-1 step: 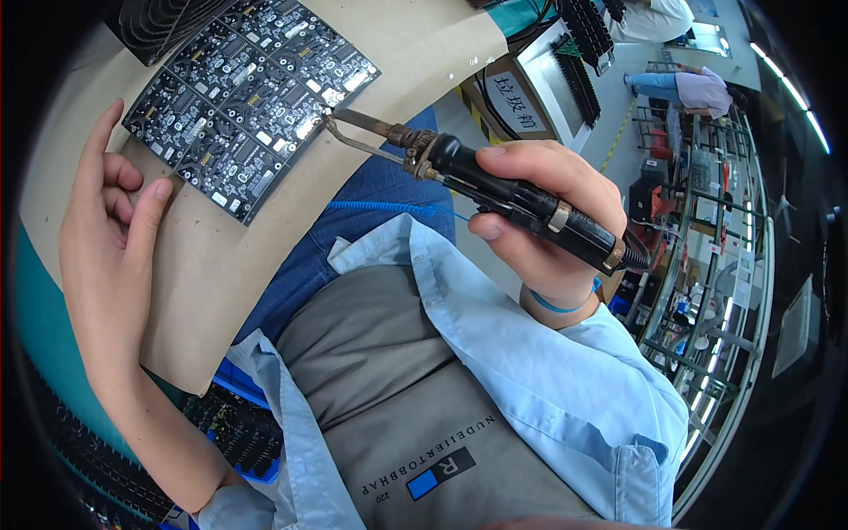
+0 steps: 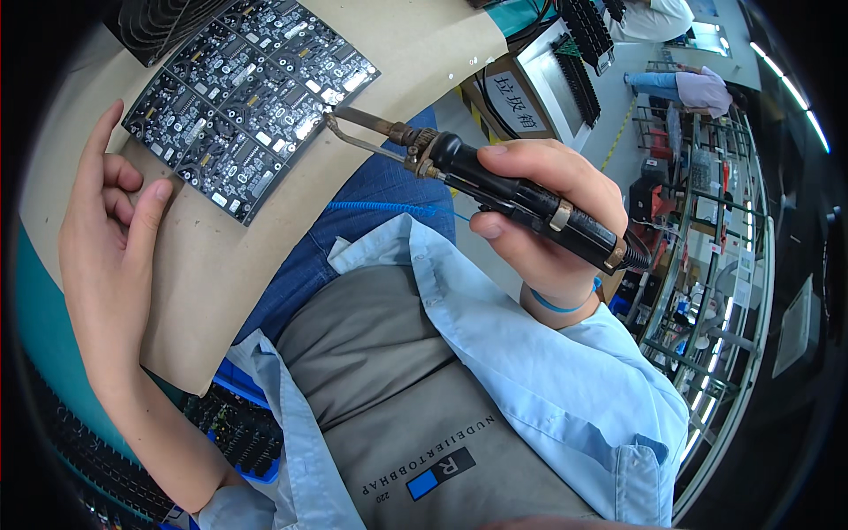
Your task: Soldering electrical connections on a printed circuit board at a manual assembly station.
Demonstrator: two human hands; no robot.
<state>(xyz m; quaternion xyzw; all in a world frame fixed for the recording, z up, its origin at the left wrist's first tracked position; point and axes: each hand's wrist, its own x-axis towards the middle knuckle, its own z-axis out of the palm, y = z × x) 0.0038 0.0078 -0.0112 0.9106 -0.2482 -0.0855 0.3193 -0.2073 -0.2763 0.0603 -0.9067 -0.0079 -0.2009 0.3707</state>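
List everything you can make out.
Circuit-board panel: one, black, on paper
Paper: one sheet, brown, over green surface
Soldering tool: one, black, right of panel
Coiled cord: one, blue, across jeans
Ribbed object: one, black, upper left
Labelled carton: one, brown, top
Shelving rack: one, greenish, right
Other people: two, pale tops, upper right
Shirts: two, blue over grey, worn
Wristband: one, blue, right wrist
Left grip: one, bare, beside panel
Right grip: one, bare, around tool
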